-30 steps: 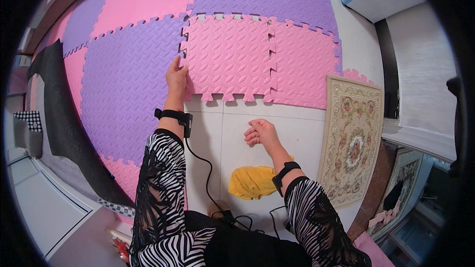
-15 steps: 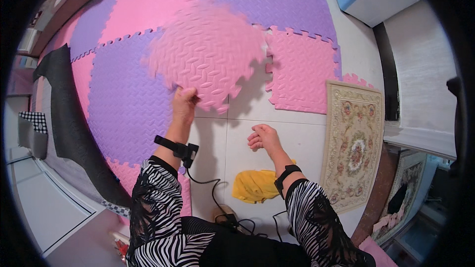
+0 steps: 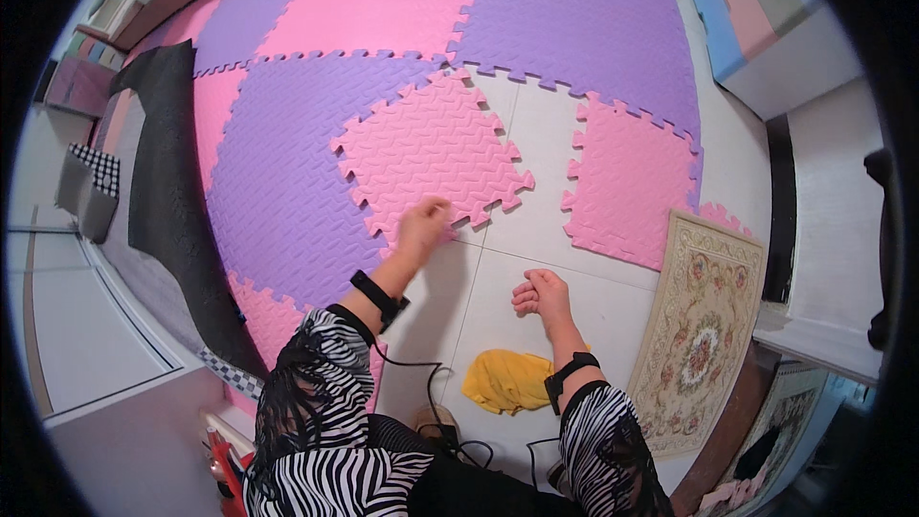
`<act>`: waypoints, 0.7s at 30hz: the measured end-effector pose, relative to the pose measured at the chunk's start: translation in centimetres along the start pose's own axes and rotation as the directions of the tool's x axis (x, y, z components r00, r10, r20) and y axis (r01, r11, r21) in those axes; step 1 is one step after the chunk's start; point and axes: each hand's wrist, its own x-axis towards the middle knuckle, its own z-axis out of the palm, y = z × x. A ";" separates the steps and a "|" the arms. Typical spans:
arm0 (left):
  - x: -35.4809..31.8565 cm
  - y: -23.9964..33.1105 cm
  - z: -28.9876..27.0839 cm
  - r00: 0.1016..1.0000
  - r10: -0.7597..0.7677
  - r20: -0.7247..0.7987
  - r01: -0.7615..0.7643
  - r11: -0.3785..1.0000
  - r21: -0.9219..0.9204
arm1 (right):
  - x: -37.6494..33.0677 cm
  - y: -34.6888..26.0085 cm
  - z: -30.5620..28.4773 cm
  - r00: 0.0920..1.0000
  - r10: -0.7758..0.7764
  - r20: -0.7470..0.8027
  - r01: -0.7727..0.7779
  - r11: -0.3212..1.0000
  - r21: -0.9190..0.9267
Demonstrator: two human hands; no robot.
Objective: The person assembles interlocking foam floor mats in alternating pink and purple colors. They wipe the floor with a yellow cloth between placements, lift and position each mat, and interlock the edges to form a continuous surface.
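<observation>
A pink foam mat tile [image 3: 431, 144] with interlocking teeth lies turned at an angle, its left side overlapping a purple foam tile [image 3: 287, 163]. My left hand [image 3: 421, 228] is over the pink tile's near edge. Its fingers are blurred, so whether they still touch the tile is unclear. My right hand [image 3: 543, 294] hovers over the white floor, fingers loosely curled together around nothing. Farther right, another pink foam tile [image 3: 632, 182] lies beside a larger purple tile [image 3: 584, 24], with a strip of white floor between the two pink tiles.
A yellow cloth [image 3: 507, 381] lies near my feet, close to a black cable [image 3: 431, 393]. To the right is a patterned beige rug [image 3: 699, 335] overlapping the right pink tile's corner. A dark grey curled mat [image 3: 172, 172] runs along the left, beside white furniture [image 3: 96, 325].
The pink tile has come down from my raised left hand and now lies flat. That hand sits over its near edge. The whole view has shifted; my right hand keeps a similar pose.
</observation>
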 end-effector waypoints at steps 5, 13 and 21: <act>1.9 -3.7 -7.8 0.812 -0.057 -0.581 0.068 0.998 -0.003 | 0.1 0.3 0.2 1.000 -0.029 -0.002 0.029 1.000 -0.009; 0.8 -5.3 -8.7 0.776 -0.306 -0.552 0.198 0.949 -0.247 | 0.2 0.5 0.1 0.998 -0.055 0.007 0.055 0.999 0.002; 1.9 -3.8 -8.3 0.799 -0.276 -0.534 0.200 0.960 -0.197 | 0.2 0.5 0.1 0.999 -0.046 -0.012 0.046 0.999 -0.017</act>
